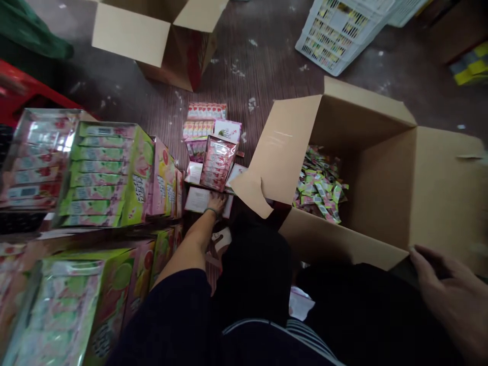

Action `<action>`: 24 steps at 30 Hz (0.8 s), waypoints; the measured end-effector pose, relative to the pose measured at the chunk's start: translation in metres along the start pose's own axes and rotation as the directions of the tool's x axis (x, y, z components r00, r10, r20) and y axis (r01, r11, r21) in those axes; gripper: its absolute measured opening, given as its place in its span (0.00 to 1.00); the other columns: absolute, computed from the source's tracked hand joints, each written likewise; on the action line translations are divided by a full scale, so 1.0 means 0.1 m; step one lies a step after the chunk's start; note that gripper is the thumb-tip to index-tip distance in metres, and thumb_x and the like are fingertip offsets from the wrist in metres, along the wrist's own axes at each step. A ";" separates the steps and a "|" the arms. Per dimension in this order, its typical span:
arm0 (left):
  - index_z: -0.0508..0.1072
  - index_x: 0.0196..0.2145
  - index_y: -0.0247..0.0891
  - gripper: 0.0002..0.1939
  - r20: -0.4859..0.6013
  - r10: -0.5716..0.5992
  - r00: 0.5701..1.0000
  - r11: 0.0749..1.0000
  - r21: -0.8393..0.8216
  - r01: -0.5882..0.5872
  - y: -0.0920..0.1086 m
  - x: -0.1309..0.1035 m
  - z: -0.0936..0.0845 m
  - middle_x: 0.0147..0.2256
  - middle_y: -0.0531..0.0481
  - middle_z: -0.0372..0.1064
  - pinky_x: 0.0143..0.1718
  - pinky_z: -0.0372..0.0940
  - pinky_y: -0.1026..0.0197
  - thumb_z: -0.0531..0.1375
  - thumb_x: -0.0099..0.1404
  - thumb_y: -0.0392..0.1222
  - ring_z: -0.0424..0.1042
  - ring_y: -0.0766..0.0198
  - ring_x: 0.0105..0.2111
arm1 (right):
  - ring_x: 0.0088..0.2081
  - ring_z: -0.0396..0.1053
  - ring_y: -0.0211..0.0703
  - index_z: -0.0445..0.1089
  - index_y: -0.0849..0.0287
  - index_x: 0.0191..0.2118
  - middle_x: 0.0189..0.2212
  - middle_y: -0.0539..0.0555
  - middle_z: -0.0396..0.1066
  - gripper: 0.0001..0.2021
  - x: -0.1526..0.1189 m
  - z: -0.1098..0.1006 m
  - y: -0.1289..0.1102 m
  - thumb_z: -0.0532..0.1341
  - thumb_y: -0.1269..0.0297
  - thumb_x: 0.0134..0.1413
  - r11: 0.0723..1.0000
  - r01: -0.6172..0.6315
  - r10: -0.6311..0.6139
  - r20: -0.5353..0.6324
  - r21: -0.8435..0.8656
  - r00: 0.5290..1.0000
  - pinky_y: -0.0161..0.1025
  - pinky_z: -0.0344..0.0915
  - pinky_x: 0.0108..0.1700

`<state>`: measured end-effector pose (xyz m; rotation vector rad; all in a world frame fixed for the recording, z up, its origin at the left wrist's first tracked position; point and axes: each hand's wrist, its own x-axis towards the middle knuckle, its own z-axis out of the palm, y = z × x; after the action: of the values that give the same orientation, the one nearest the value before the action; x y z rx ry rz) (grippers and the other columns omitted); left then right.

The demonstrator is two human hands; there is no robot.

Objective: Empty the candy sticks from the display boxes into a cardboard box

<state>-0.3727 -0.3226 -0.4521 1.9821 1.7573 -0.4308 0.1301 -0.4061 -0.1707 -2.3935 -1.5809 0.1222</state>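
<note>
My left hand point(216, 202) reaches down to a white pack point(198, 199) on the floor, its fingers spread at the lower edge of a box of red sachets point(218, 162). That box lies tilted on a small pile of other packs. At the right, my right hand point(438, 284) is by the near corner of a large open carton point(385, 188), with thumb and fingertips at the flap edge; whether it pinches the cardboard is unclear. Loose green and pink sachets point(320, 190) lie inside the carton at its left side.
Display boxes of green and pink sachets point(99, 175) stand in rows at the left. Another open carton point(168, 61) is at the back, a white crate point(331, 35) at the back right. A torn flap piece point(251, 193) sticks out between my hands.
</note>
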 end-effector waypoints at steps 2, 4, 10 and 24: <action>0.53 0.76 0.34 0.60 0.014 0.047 0.999 0.999 0.019 -0.047 0.01 0.00 0.07 0.72 0.19 0.46 0.69 0.36 0.25 0.75 0.50 0.37 0.43 0.28 0.73 | 0.31 0.71 0.62 0.67 0.36 0.38 0.31 0.60 0.74 0.13 0.04 0.00 -0.02 0.56 0.41 0.48 1.000 -0.010 0.010 0.008 0.016 1.000 0.58 0.67 0.41; 0.53 0.76 0.39 0.60 0.025 0.096 0.995 0.994 0.058 -0.097 0.02 -0.05 0.11 0.72 0.19 0.46 0.68 0.36 0.24 0.74 0.49 0.36 0.44 0.27 0.72 | 0.29 0.70 0.62 0.67 0.36 0.38 0.33 0.59 0.74 0.13 0.06 0.00 -0.04 0.56 0.41 0.47 1.000 0.013 -0.013 0.006 0.029 1.000 0.58 0.66 0.41; 0.51 0.77 0.41 0.63 -0.179 -0.043 0.983 0.999 -0.006 0.042 0.07 -0.56 0.12 0.68 0.22 0.51 0.67 0.44 0.31 0.75 0.50 0.52 0.53 0.26 0.66 | 0.38 0.74 0.67 0.67 0.36 0.39 0.35 0.64 0.75 0.13 0.03 0.03 -0.09 0.55 0.41 0.52 0.991 0.124 -0.121 -0.053 0.060 0.991 0.58 0.66 0.41; 0.53 0.74 0.33 0.64 -0.832 -0.528 0.173 0.810 -0.554 -0.192 0.78 -2.21 -1.20 0.62 0.29 0.60 0.67 0.55 0.36 0.74 0.44 0.55 0.60 0.32 0.63 | 0.35 0.79 0.54 0.78 0.60 0.42 0.35 0.64 0.80 0.26 0.08 0.42 0.20 0.54 0.42 0.67 0.808 0.578 -0.447 -0.524 0.111 0.725 0.44 0.71 0.38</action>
<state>-0.3340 -0.4535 -0.2265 1.5323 2.3651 1.6232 0.1425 -0.3990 -0.2156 -1.5293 -1.7696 -0.3253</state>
